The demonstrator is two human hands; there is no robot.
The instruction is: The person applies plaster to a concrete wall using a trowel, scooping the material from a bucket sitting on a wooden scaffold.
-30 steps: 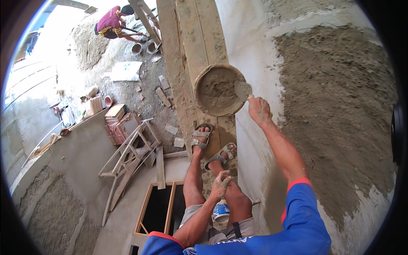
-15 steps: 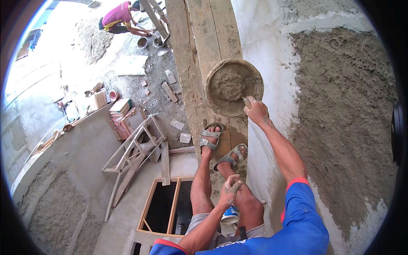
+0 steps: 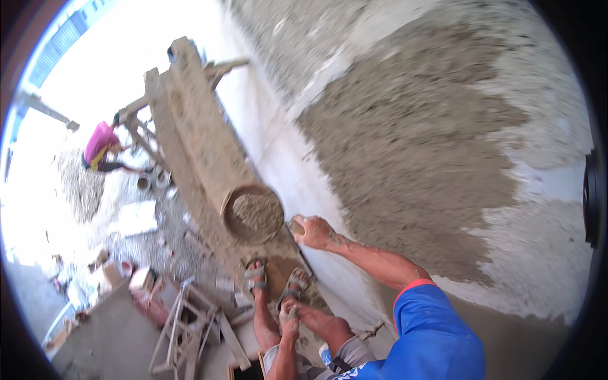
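Note:
My right hand (image 3: 311,232) is closed around a mortar-smeared trowel handle (image 3: 296,227), just right of a round tub; the blade cannot be made out. Grey wet mortar (image 3: 256,212) is heaped in the tub (image 3: 237,230), which stands on the wooden planks beyond my feet. My left hand (image 3: 289,318) hangs in front of my knee, fingers loosely bent and apart, with nothing visible in it. To the right, the wall carries a broad patch of rough, wet plaster (image 3: 418,145) beside paler, smoother areas.
I stand in sandals (image 3: 256,275) on the narrow raised planks (image 3: 196,136), held up by a wooden trestle (image 3: 136,117). Below left are a wooden frame (image 3: 190,329), bricks and rubble. A person in a pink shirt (image 3: 100,142) bends near buckets (image 3: 144,183) and a sand pile.
The view has swung right toward the wall, so the tub and planks now appear further left and tilted. My right hand has moved off the tub's rim toward the wall.

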